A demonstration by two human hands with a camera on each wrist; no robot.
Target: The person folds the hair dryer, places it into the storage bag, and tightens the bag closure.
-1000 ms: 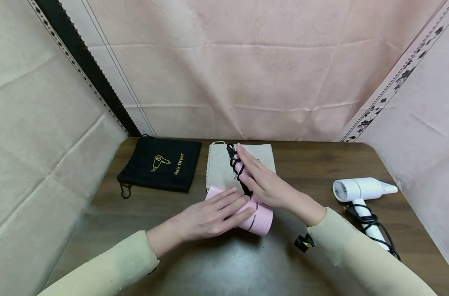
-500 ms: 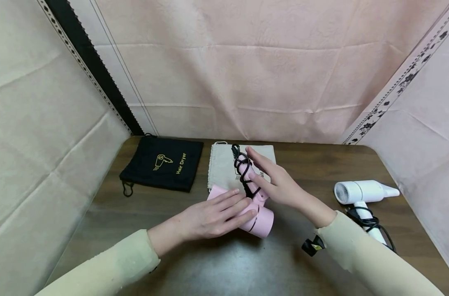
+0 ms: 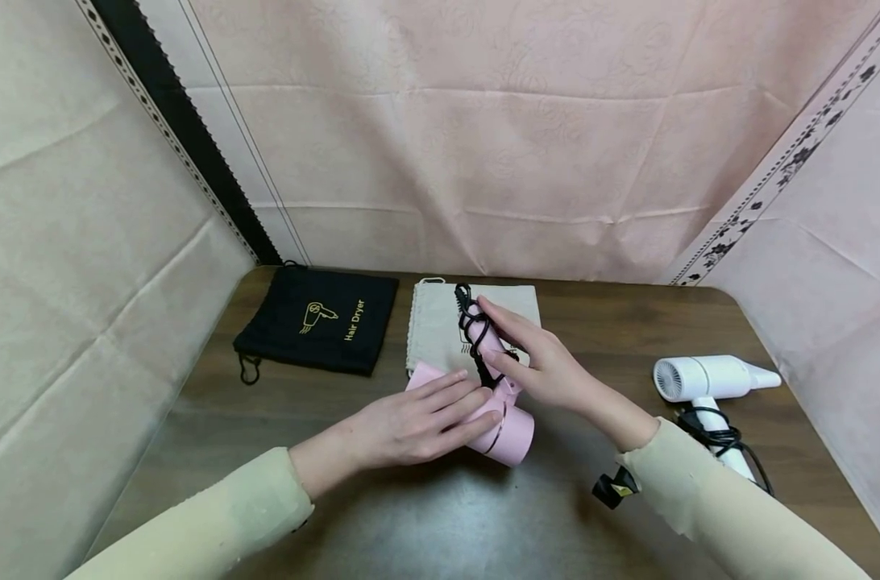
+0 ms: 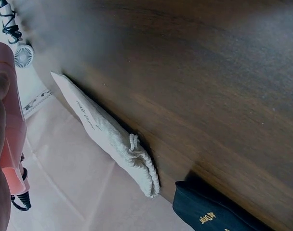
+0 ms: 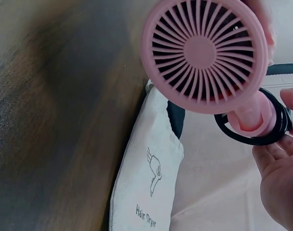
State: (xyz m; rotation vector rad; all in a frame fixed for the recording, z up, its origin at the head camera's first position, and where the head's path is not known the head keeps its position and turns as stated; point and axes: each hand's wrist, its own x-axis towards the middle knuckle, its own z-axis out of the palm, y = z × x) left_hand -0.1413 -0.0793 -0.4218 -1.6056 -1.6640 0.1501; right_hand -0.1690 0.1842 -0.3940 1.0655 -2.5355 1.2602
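A pink hair dryer (image 3: 511, 435) with a black cord (image 3: 476, 334) wound round its handle is in the middle of the head view, its handle pointing to the far side. My left hand (image 3: 418, 423) holds the barrel from above; in the left wrist view the thumb lies along the pink barrel (image 4: 14, 115). My right hand (image 3: 545, 362) holds the corded handle, thumb and fingers on either side of it. The right wrist view shows the round slotted grille (image 5: 202, 53) and the right hand (image 5: 284, 168) at the cord. The handle partly covers a pale cloth pouch (image 3: 429, 322).
A black drawstring pouch (image 3: 317, 322) marked "Hair Dryer" lies at the back left of the wooden table (image 3: 592, 314). At the right lies a white hair dryer (image 3: 708, 377) with its cord (image 3: 723, 439) wound round the handle. Cloth walls (image 3: 440, 145) stand behind and at both sides.
The right hand drew away from the handle to the right, baring more of the cord, then its fingers came back in against the handle. The left hand stays on the barrel.
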